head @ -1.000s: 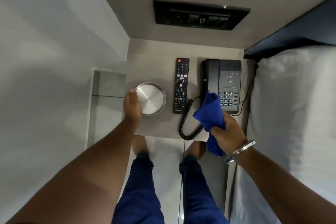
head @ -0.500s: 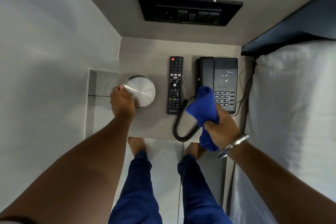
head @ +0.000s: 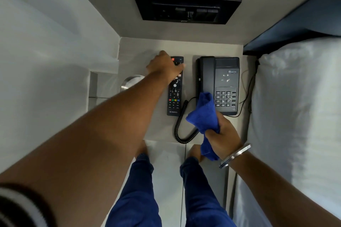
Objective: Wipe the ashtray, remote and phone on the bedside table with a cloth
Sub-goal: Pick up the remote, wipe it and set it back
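On the pale bedside table (head: pixel 186 47) lie a black remote (head: pixel 174 97) and a black desk phone (head: pixel 224 79). The round metal ashtray (head: pixel 129 82) sits at the table's left edge, mostly hidden behind my left forearm. My left hand (head: pixel 166 66) covers the remote's far end, fingers on its left side and thumb on its right; the remote still lies flat. My right hand (head: pixel 222 137) grips a bunched blue cloth (head: pixel 203 114) just in front of the phone's handset and keypad, above the table's near edge.
The phone's coiled cord (head: pixel 178 129) loops over the table's front edge. A white bed (head: pixel 295 116) runs along the right side. A black switch panel (head: pixel 186 8) is set in the wall behind the table. My legs and bare feet stand below on the tiled floor.
My left hand has left the ashtray and reached forward and right onto the remote's far end. My right hand with the cloth has stayed near the phone.
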Demonstrator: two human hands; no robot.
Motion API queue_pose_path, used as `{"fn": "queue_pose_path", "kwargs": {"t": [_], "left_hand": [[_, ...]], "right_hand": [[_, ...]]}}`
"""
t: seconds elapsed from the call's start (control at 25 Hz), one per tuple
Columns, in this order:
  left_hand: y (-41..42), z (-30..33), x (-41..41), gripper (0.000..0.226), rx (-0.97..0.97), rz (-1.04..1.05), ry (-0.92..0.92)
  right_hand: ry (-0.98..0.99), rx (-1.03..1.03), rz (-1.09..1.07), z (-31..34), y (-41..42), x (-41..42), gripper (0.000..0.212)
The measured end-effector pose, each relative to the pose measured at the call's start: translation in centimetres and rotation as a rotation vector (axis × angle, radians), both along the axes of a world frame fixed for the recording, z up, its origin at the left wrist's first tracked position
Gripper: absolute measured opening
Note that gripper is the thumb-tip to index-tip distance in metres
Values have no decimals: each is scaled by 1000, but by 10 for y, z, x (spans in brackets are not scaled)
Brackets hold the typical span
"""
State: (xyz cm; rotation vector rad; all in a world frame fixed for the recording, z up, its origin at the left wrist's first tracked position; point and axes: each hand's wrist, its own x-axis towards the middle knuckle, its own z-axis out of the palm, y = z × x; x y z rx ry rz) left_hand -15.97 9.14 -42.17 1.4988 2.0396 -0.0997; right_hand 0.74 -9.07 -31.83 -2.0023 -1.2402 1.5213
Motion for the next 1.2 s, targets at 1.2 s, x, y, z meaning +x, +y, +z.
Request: {"fn": "queue_pose_path", "kwargs": {"t": [1.2], "left_hand": [[-97,643,-135,54,80,282,-1920]], "right_hand": [[-559,1433,1276,557,90,-141,87]]}}
